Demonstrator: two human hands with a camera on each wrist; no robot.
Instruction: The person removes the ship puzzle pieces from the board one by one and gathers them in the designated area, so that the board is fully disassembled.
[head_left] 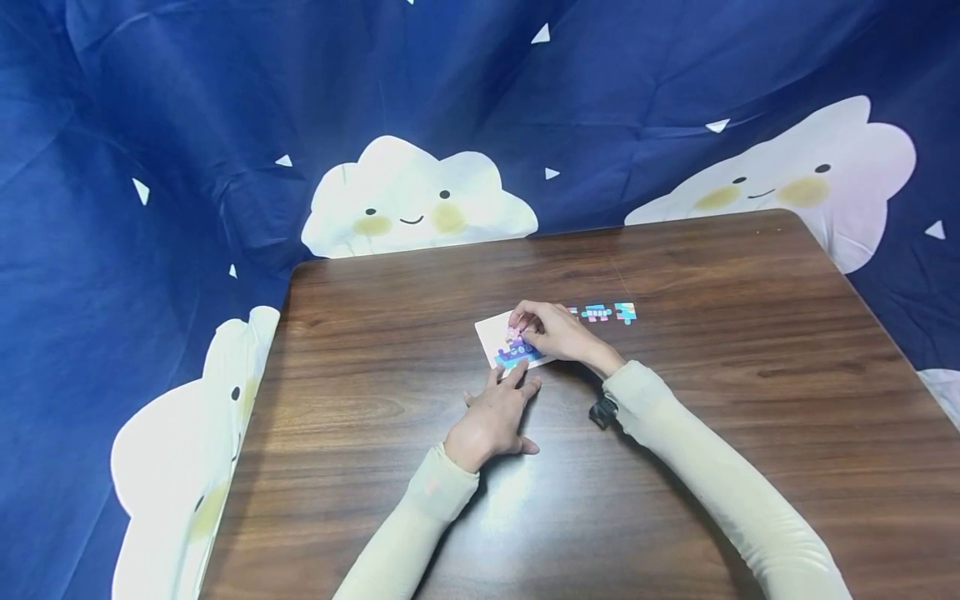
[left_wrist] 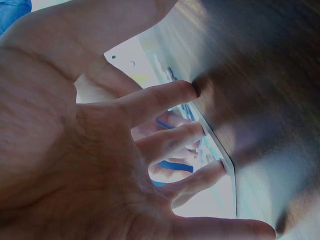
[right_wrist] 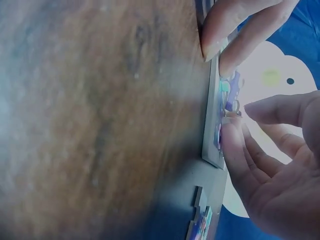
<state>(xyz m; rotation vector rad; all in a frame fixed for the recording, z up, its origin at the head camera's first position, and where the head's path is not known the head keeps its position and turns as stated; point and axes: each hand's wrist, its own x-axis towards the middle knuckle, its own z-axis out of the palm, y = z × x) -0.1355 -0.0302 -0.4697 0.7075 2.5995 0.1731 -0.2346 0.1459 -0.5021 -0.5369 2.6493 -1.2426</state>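
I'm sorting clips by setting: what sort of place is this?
Probably an indoor spot set up for filming tabletop work: a blue cloud-print cloth hangs around a wooden table with jigsaw pieces on it.

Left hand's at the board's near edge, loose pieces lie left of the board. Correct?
Not quite: the loose pieces lie right of the board, as the head view shows. The left hand is at its near edge, as you say.

Head view faces forward and down from above the wooden table (head_left: 352,467); both wrist views look from close range, low and turned sideways; all three share the puzzle board (head_left: 489,335) and cloud-print backdrop (head_left: 480,92)
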